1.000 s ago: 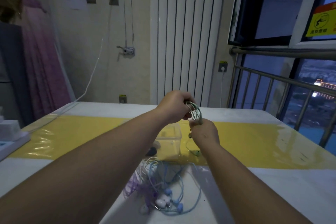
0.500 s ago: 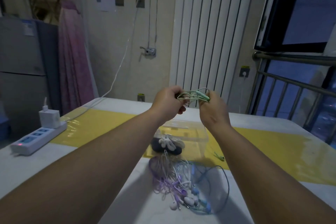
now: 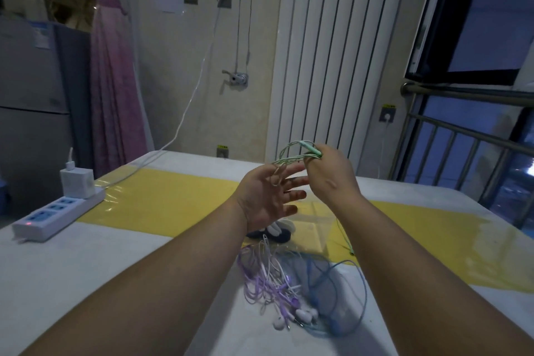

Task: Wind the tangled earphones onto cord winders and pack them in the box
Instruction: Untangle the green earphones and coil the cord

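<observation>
Hands: left hand (image 3: 270,196) open above the surface (image 3: 86,269), fingers spread, gripping nothing. Right hand (image 3: 329,179) just beside it pinches 1 green earphones (image 3: 290,153) coil; the loops reach the left fingertips, contact unclear. The green tail hangs down to the surface near the box.

Counts:
- 1 clear box (image 3: 313,230), mid-surface on the yellow strip (image 3: 161,196), behind the hands.
- 1 dark cord winder (image 3: 278,237) with white cord on it, at the box's left side. Inside or beside, can't tell.
- 1 tangle of earphones (image 3: 289,295) near the front edge: purple, white and blue cords. Number of sets unreadable.
- 1 power strip (image 3: 52,212) at the left edge, with 1 white charger (image 3: 76,182) plugged in.
</observation>
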`<state>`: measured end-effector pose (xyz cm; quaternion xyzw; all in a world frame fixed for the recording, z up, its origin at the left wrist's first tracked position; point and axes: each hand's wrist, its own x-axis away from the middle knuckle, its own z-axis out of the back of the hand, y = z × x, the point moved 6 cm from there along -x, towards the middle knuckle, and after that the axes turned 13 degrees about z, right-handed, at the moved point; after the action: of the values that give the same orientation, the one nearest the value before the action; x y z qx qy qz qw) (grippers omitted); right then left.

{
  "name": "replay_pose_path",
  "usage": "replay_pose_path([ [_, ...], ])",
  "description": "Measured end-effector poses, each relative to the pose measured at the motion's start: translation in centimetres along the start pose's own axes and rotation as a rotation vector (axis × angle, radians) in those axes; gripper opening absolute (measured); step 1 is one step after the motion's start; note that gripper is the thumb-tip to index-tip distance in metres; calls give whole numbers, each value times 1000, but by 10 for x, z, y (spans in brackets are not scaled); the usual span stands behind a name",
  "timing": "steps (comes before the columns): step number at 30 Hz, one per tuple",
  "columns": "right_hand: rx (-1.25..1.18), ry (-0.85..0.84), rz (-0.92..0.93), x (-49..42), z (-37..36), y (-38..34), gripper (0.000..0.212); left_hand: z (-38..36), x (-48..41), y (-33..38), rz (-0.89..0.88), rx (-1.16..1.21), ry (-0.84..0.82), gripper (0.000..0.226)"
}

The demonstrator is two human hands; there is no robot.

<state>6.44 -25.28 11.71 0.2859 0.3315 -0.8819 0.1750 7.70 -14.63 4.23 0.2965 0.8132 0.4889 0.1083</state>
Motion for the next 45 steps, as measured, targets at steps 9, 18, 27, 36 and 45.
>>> replay_pose_path([
  [9, -57, 34, -237, 16, 23, 58, 41, -10, -30, -3, -46, -208, 279, 51],
  [18, -273, 144, -309, 16, 40, 68, 37, -38, -98, 5, 113, -1650, 761, 62],
  [27, -113, 213, -265, 24, 65, 77, 40, -63, -94, 13, -131, -594, 498, 10],
  [36, -230, 307, -163, 9, 66, 40, 38, -86, -47, 78, -469, -495, 488, 22],
  [45, -331, 244, -121, 2, 29, -5, 35, -45, 10, 104, -565, -575, 592, 14],
])
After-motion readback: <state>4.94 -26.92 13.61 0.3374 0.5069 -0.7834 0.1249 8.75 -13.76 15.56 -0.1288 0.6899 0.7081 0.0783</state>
